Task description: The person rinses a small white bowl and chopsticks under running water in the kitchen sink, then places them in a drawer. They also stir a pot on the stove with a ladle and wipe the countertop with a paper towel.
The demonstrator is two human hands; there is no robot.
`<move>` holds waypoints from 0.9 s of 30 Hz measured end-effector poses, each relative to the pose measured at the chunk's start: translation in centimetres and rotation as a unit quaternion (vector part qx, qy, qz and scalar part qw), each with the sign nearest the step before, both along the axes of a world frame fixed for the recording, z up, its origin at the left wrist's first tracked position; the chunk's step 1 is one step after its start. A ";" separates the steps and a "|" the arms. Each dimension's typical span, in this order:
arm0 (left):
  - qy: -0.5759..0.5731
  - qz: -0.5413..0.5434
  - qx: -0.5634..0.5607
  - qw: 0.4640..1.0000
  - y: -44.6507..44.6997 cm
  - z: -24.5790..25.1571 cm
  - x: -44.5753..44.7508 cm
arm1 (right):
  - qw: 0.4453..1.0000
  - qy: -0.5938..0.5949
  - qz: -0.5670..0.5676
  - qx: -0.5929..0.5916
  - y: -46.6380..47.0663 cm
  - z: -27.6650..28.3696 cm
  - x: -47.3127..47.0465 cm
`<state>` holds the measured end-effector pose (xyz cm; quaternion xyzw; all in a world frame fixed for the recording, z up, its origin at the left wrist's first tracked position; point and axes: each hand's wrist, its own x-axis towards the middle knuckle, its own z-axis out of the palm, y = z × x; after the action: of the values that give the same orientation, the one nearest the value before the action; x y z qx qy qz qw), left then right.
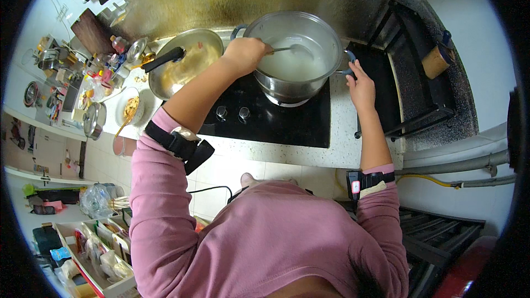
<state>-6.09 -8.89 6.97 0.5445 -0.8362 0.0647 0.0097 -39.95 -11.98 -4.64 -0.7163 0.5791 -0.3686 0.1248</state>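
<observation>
A deep stainless steel pot [269, 75] stands on the right part of a black glass gas cooktop [285, 126]. Cloudy whitish liquid [281, 63] fills its lower part. My left hand [247, 54] grips the handle of a metal ladle [283, 49] over the pot's left rim. The ladle's head dips into the liquid, and its edges look blurred. At the other side, my right hand [362, 85] has its thumb and fingers on the pot's blue-grey right handle [350, 58]. A matching left handle [237, 32] shows beyond my left hand.
Left of the pot sits a wok [192, 60] with its black handle [163, 58] pointing left. Nearby are a white bowl [124, 109] of food with a wooden utensil and a glass lid [95, 121]. A black metal rack [414, 66] stands at right, holding a utensil holder [435, 64].
</observation>
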 end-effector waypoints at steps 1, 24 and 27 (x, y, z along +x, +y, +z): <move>-0.009 0.009 0.000 1.000 0.0 0.0 0.3 | 1.000 -0.015 0.002 0.012 0.0 0.1 0.1; -0.080 -0.028 0.043 0.995 6.3 3.0 3.6 | 0.999 -0.035 -0.021 0.019 11.3 -8.3 10.1; -0.085 -0.037 0.038 0.995 6.0 2.6 3.6 | 0.962 0.091 0.189 0.176 13.4 -10.9 16.4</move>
<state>-2.51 -2.89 9.53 0.5059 -0.8553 0.0784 -0.0798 -23.59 1.45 -15.56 -0.8099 0.4982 -0.1639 0.2627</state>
